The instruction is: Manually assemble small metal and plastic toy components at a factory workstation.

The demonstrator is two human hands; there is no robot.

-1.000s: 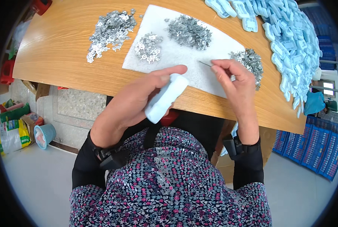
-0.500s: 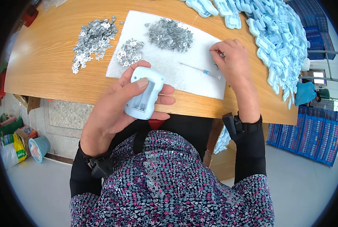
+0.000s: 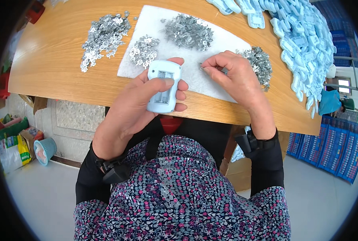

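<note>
No words, numbers or signs can be read; any print on the yellow-and-white bag (image 3: 15, 154) at left or the blue racks (image 3: 325, 146) at right is too small.

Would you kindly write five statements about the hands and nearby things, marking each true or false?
1. The left hand holds a light blue casing. True.
2. The right hand grips a second casing. False: its fingertips pinch a small item, too small to identify.
3. A heap of metal pieces lies on the white mat. True.
4. The big heap of blue casings is left of the mat. False: it is to the mat's right.
5. The left thumb lies across the held casing's recess. True.
</note>
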